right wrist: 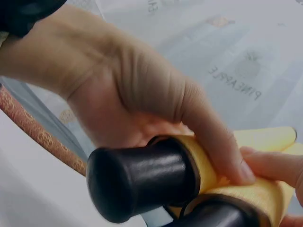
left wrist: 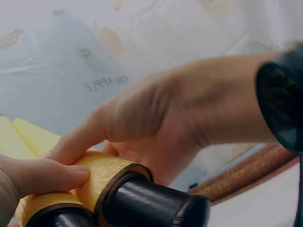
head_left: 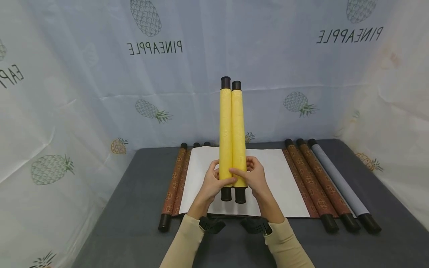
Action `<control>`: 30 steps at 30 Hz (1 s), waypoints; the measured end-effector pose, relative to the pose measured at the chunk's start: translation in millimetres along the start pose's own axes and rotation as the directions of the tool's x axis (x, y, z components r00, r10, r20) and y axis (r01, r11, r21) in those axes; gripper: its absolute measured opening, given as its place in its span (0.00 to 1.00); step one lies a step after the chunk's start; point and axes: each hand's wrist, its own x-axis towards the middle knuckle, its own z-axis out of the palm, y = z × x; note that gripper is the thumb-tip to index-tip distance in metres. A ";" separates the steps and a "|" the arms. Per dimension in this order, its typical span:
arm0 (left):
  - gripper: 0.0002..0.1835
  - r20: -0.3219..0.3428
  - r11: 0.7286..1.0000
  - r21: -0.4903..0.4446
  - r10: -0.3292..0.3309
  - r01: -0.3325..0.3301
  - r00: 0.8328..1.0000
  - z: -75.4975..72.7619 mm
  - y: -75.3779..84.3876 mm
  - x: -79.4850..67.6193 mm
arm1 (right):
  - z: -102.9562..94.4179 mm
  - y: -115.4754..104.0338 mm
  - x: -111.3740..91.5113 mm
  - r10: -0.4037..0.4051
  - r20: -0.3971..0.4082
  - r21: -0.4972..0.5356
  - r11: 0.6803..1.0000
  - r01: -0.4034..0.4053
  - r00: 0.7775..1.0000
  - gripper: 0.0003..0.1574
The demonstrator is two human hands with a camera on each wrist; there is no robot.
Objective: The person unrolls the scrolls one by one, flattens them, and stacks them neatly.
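Two yellow scroll rolls (head_left: 225, 130) with black end knobs stand side by side, raised above the table. My left hand (head_left: 210, 184) grips the lower part of the left roll, its thumb laid across the front. Opposite it, my right hand (head_left: 257, 178) grips the right roll, its thumb crossing the front too. In the left wrist view the thumbs nearly meet over the yellow surface (left wrist: 106, 172). A black knob (right wrist: 142, 182) juts out below the palm in the right wrist view. Whether the two rolls are joined I cannot tell. Fingers behind the rolls are partly hidden.
Below lies a spread scroll of white paper (head_left: 278, 190) with brown patterned borders. Brown patterned rolls (head_left: 174, 182) flank it on the left, more (head_left: 311, 182) on the right, beside a grey-blue roll (head_left: 340, 180). The dark grey tabletop (head_left: 124, 223) meets pineapple-print curtains (head_left: 201, 115).
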 end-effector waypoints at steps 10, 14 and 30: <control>0.40 -0.017 1.000 -0.002 -0.011 0.011 1.000 7.0 -3.2 9.5 | -8.3 4.0 5.4 -0.006 -0.033 0.026 1.000 0.006 0.999 0.33; 0.39 -0.058 0.998 0.067 0.003 0.001 0.998 4.4 -4.5 8.1 | -8.9 5.4 4.8 0.013 -0.015 0.000 1.000 -0.013 1.000 0.34; 0.42 0.014 0.988 0.144 0.048 -0.049 0.999 -0.3 -4.8 8.4 | -10.0 6.5 8.1 0.063 0.023 0.038 0.997 -0.064 0.998 0.27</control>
